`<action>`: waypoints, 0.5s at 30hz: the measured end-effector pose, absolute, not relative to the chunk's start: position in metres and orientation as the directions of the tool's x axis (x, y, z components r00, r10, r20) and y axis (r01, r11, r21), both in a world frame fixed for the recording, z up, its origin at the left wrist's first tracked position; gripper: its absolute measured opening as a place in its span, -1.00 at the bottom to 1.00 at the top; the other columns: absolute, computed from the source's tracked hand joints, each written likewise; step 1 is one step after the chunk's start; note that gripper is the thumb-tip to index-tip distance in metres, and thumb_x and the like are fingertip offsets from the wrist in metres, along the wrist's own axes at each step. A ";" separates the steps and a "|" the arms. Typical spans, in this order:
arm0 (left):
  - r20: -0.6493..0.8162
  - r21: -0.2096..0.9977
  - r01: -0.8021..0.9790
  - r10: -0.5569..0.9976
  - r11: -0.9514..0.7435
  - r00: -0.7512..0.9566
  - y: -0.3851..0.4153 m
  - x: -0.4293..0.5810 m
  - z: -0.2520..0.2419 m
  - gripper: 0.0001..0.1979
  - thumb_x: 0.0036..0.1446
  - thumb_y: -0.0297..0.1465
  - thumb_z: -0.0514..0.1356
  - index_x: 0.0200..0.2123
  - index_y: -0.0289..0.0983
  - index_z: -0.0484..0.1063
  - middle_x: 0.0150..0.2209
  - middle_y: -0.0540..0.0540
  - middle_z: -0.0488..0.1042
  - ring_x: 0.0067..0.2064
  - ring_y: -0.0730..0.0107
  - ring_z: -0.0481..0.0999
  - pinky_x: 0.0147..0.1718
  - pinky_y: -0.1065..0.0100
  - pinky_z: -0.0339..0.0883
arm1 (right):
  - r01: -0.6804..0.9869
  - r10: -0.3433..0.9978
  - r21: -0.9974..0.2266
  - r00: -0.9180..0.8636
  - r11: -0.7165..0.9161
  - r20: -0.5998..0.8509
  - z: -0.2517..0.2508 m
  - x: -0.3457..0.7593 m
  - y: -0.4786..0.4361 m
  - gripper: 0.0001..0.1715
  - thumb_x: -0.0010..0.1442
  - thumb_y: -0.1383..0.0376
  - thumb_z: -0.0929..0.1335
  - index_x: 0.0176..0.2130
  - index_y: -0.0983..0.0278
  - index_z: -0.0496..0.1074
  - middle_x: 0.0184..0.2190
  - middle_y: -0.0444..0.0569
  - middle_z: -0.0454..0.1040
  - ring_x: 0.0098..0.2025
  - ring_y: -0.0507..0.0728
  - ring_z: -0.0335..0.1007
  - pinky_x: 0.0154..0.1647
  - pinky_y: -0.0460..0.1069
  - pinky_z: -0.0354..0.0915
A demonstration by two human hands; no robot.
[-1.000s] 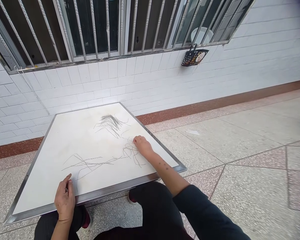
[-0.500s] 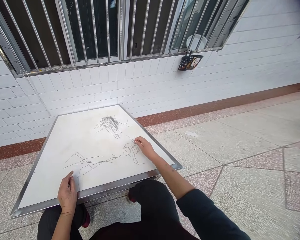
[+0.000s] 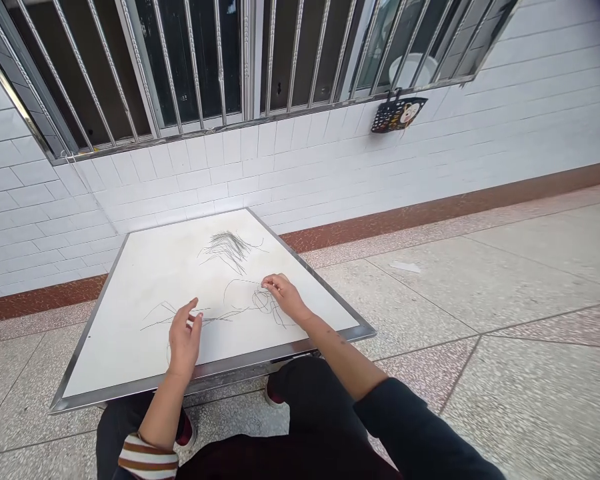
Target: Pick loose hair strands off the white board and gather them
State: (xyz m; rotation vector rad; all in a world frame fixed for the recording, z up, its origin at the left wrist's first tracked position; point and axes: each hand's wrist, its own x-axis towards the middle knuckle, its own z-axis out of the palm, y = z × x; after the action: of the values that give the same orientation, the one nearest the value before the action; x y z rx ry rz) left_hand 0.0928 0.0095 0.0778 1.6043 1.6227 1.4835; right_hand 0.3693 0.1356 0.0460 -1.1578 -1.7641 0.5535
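Thin dark strands, looking like fine wire, lie on a white tabletop [image 3: 130, 287] with a metal rim. A dense bundle of strands [image 3: 226, 245] is toward the far side. A loose tangle of strands [image 3: 263, 300] rests beside my right hand [image 3: 285, 297], whose thumb and fingers pinch the end of one thin strand [image 3: 234, 281] that curves off to the left. My left hand [image 3: 184, 340] hovers over the near left part, thumb and fingers apart with nothing between them. Below and behind it are several crossing strands [image 3: 155, 319], partly hidden by the hand.
Behind the table stands a white tiled wall [image 3: 320, 173] with a barred window [image 3: 200, 67]. A black patterned bag [image 3: 397, 115] hangs from the bars. My knees [image 3: 305, 400] are under the table's near edge. Stone flooring [image 3: 430, 287] extends to the right.
My left hand has moved right and away from me, over the tabletop strands. My right hand has shifted slightly left, with a strand now arcing from its fingertips. The view has turned a little.
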 end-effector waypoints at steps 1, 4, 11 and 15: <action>0.341 0.884 0.409 0.910 -0.226 -0.234 0.014 0.101 0.084 -0.59 0.19 -0.18 0.14 0.09 -0.14 0.39 0.10 -0.19 0.40 -0.21 0.32 0.42 -0.29 0.29 0.34 | 0.452 0.884 -0.766 -0.141 0.457 0.445 0.050 0.364 0.131 -0.81 0.21 0.16 0.24 -0.33 0.18 0.37 -0.35 -0.04 0.40 -0.22 0.18 0.28 -0.20 0.06 0.23; 0.237 0.947 0.260 0.955 -0.187 -0.179 0.018 0.118 0.097 -0.50 0.20 -0.17 0.14 0.18 -0.16 0.30 0.05 -0.18 0.47 -0.05 0.28 0.43 -0.10 0.25 0.30 | 0.401 0.891 -0.796 -0.181 0.453 0.416 0.058 0.348 0.110 -0.79 0.22 0.13 0.24 -0.33 0.19 0.36 -0.38 -0.08 0.40 -0.33 0.12 0.29 -0.29 0.02 0.23; 0.207 0.974 0.169 0.901 -0.152 -0.381 -0.023 0.108 0.102 -0.58 0.19 -0.15 0.13 0.05 -0.21 0.44 -0.12 -0.15 0.52 -0.11 0.29 0.45 -0.09 0.28 0.27 | 0.120 0.942 -0.958 -0.246 0.262 0.227 0.065 0.327 0.036 -0.72 0.18 0.06 0.28 -0.32 0.22 0.32 -0.45 -0.13 0.35 -0.47 0.03 0.16 -0.44 -0.05 0.15; 0.173 0.976 0.188 0.921 -0.112 -0.349 -0.047 0.092 0.110 -0.59 0.18 -0.13 0.15 0.01 -0.20 0.47 -0.07 -0.16 0.49 -0.07 0.28 0.43 -0.10 0.30 0.27 | -0.026 0.955 -0.998 -0.290 0.058 0.063 0.070 0.319 -0.003 -0.66 0.16 0.01 0.32 -0.33 0.24 0.31 -0.45 -0.16 0.32 -0.51 -0.01 0.09 -0.48 -0.08 0.10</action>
State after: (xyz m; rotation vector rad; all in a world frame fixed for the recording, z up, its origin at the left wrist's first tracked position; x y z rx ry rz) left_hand 0.0916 -0.0474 0.1098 1.2456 1.5401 1.5158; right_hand 0.3185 -0.0035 0.0697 -0.9965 -1.4374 1.3820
